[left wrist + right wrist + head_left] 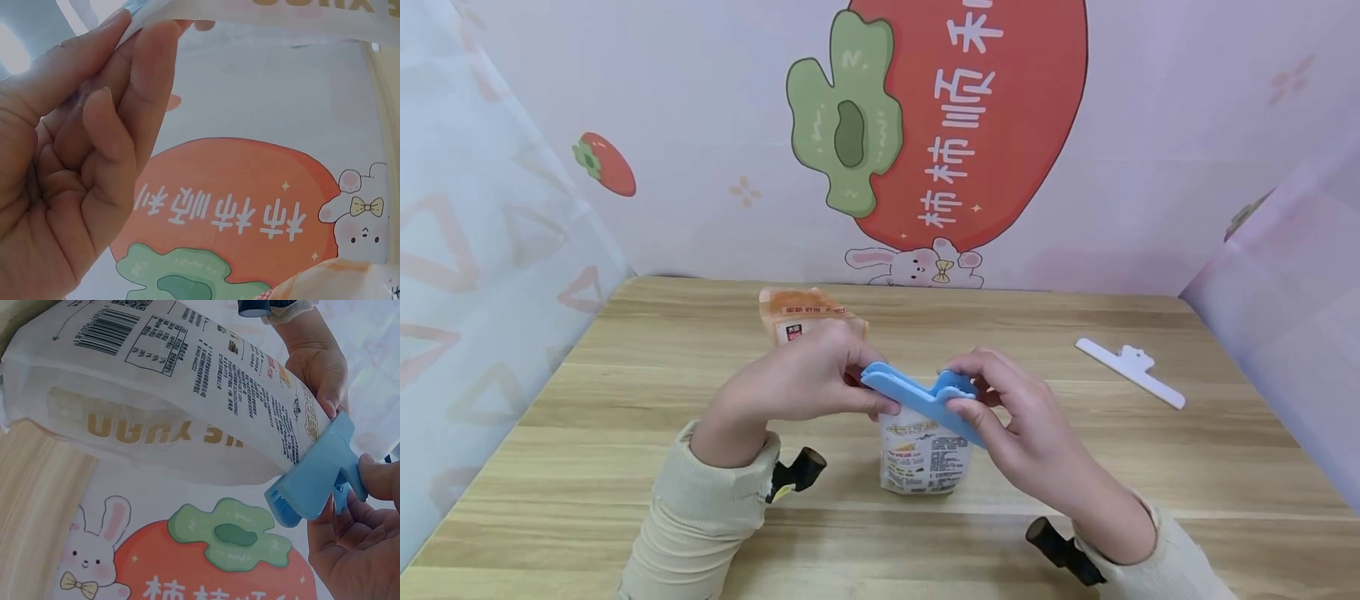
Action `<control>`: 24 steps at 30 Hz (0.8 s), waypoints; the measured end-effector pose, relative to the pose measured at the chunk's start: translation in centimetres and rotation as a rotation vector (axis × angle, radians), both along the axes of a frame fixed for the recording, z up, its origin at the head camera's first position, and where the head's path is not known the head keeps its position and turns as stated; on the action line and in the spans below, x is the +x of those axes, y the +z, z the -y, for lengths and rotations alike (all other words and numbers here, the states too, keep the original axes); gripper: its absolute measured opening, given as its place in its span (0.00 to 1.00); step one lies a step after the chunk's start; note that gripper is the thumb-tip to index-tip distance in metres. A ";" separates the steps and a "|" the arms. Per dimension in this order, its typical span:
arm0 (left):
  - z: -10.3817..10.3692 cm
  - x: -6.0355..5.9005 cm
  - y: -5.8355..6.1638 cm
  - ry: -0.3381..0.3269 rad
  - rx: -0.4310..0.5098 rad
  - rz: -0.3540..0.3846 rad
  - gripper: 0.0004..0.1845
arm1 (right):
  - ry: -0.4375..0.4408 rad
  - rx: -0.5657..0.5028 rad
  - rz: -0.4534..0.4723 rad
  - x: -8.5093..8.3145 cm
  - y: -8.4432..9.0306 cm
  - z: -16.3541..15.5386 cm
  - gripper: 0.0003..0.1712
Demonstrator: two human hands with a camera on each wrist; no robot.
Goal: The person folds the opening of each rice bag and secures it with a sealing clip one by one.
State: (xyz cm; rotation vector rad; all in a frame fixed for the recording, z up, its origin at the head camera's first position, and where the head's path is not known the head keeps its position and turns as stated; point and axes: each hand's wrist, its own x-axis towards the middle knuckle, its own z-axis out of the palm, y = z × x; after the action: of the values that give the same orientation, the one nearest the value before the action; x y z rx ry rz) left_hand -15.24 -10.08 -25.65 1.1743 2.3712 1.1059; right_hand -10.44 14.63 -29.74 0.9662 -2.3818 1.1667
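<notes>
While both hands point(917, 400) pinch blue clip point(921, 400) on white bag point(917, 458), tabletop point(625, 433) around lies open.

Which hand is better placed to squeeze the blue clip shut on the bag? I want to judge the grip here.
Probably the right hand: it pinches the clip at its handle tabs. The left hand holds the clip's far end and the bag top, steadying them.
</notes>
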 end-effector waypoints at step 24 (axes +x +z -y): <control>0.1 0.1 0.0 -0.010 0.020 -0.008 0.07 | 0.012 -0.105 0.083 0.0 -0.3 -0.4 0.21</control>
State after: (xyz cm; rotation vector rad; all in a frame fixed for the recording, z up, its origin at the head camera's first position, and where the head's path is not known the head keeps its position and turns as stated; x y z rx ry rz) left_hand -15.17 -10.14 -25.69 1.1981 2.3625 1.1263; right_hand -10.46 15.06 -30.08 0.9161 -2.3538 1.3463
